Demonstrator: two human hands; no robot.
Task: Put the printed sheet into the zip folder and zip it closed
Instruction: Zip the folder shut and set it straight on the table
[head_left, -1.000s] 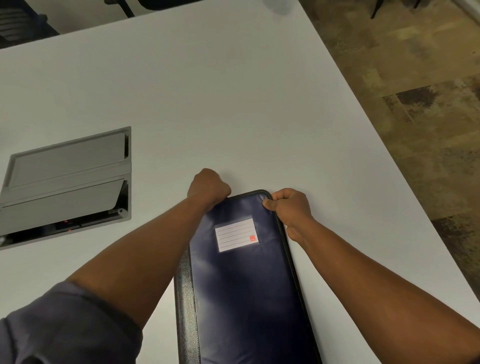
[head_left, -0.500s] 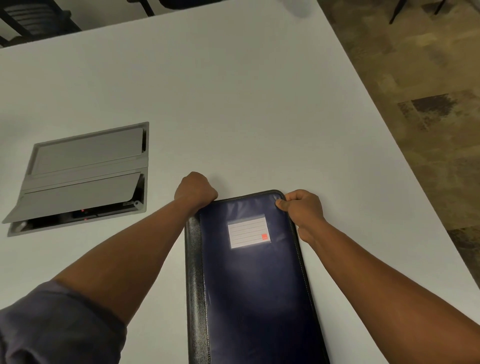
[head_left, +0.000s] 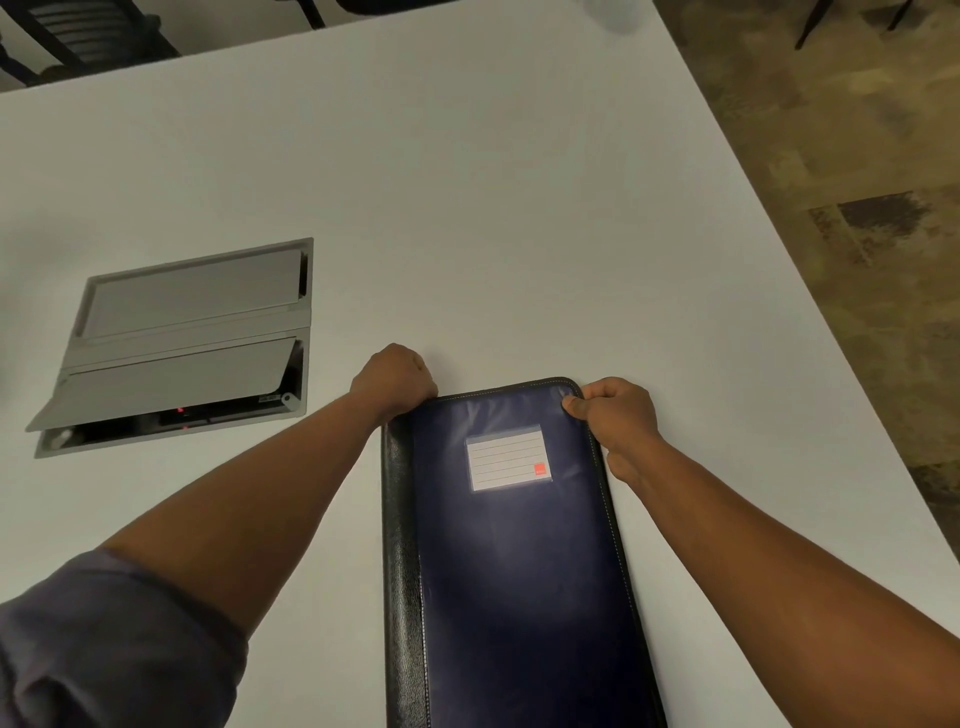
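Note:
A dark blue zip folder (head_left: 519, 561) with a black spine lies flat on the white table (head_left: 467, 208), its cover down and a lined label card (head_left: 508, 457) near its far end. My left hand (head_left: 393, 379) is curled at the folder's far left corner, fingers hidden over the edge. My right hand (head_left: 615, 415) grips the far right corner, thumb on the cover by the zip edge. No printed sheet is visible; the zip pull is hidden.
A grey cable box (head_left: 182, 343) is set into the table at the left, its lids tilted open. The table's right edge runs diagonally, with patterned carpet (head_left: 857, 156) beyond. Dark chair legs (head_left: 78, 36) stand past the far edge.
My left hand has slid left along the folder's far edge to the left corner. The right hand stays on the right corner. The view has shifted a little.

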